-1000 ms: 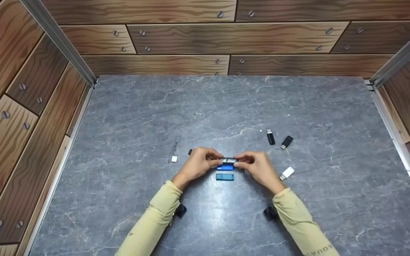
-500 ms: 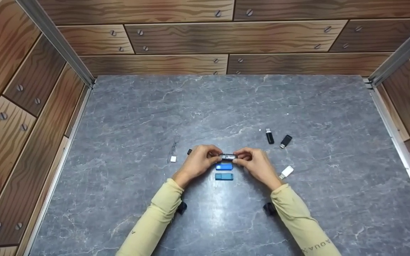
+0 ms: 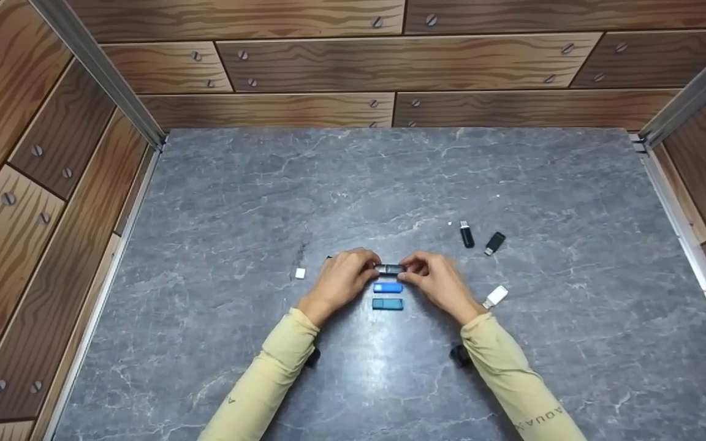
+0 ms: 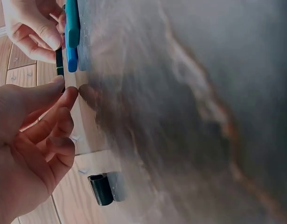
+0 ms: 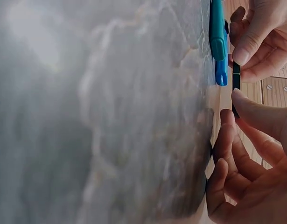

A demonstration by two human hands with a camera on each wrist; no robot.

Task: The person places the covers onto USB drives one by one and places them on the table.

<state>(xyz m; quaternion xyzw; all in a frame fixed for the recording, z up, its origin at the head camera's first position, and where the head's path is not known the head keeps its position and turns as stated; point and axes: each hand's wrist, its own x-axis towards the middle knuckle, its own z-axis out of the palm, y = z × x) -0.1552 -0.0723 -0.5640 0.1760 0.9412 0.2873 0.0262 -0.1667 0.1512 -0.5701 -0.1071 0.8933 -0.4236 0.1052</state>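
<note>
A black USB stick (image 3: 389, 269) lies crosswise between both hands, just beyond two others. Thumb and fingers of my left hand (image 3: 342, 278) pinch its left end, while my right hand (image 3: 437, 278) pinches the right end. In the left wrist view the black USB stick (image 4: 59, 63) appears edge-on, with a thin pale line across it. Nearer to me a blue USB stick (image 3: 388, 287) and a teal USB stick (image 3: 387, 304) lie parallel to it on the grey marbled table (image 3: 359, 184).
Two black USB sticks, one upright-lying (image 3: 466, 234) and one slanted (image 3: 494, 243), lie at the right, above a white USB stick (image 3: 496, 296). A white cap (image 3: 300, 273) sits left of my left hand. Beside that hand stands a small black cap (image 4: 101, 190). Wood-patterned walls (image 3: 304, 64) enclose the table.
Both hands have moved the black USB stick slightly away from me, so it no longer overlaps the blue one in the head view. It has shifted a little left since half a second ago.
</note>
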